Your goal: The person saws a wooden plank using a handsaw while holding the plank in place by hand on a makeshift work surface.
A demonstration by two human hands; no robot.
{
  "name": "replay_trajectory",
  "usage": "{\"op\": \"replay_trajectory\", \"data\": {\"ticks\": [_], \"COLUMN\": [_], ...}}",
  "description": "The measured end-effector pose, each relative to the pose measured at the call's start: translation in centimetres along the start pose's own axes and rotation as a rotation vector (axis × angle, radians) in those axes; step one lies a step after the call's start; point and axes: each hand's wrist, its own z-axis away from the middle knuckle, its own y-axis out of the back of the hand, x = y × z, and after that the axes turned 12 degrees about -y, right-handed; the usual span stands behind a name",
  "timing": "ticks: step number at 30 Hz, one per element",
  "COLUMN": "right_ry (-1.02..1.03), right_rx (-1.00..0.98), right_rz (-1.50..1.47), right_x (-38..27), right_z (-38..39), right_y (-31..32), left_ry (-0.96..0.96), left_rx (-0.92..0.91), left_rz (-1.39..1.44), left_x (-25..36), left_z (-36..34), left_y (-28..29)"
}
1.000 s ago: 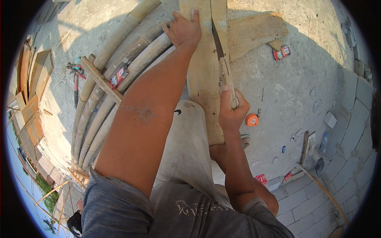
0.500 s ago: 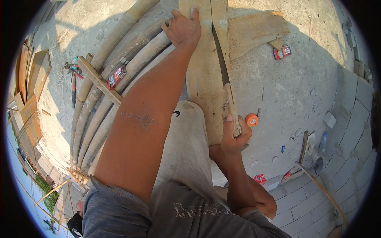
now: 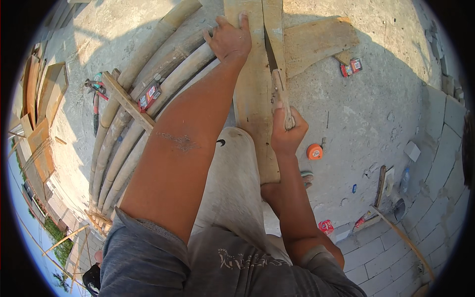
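Observation:
A long wooden plank runs away from me, with a narrow cut line along its far part. My left hand lies on the plank's left edge, fingers spread, pressing down with nothing gripped. My right hand is wrapped round the wooden handle of a handsaw. Its dark toothed blade points away from me and sits in the cut, its far end hidden in the wood. My knee, in pale trousers, rests against the plank's left side.
Several bamboo poles lie to the left, with a wooden batten and a red packet on them. Pliers lie further left. Another board lies right of the plank. An orange tape measure sits on the concrete, near a block wall.
My right hand has pushed the saw forward, away from my body, and more of the blade has gone into the cut. My left hand stays on the plank.

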Motion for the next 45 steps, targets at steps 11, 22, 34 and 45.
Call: {"op": "replay_trajectory", "data": {"ticks": [11, 22, 34, 45], "right_ry": [-0.039, -0.029, -0.092, -0.065], "right_rx": [-0.027, -0.025, -0.029, -0.076], "right_rz": [-0.01, 0.001, -0.072, -0.033], "right_x": [0.1, 1.1, 2.4, 1.0], "right_z": [4.9, 6.9, 6.5, 5.8], "right_y": [2.6, 4.2, 3.4, 3.8], "left_ry": [-0.002, 0.082, 0.051, 0.027], "left_rx": [-0.015, -0.104, -0.069, -0.084], "left_rz": [-0.031, -0.029, 0.013, 0.001], "left_x": [-0.5, 0.8, -0.2, -0.6], "left_z": [-0.2, 0.8, 0.2, 0.4], "left_y": [0.5, 1.8, 0.7, 0.6]}}
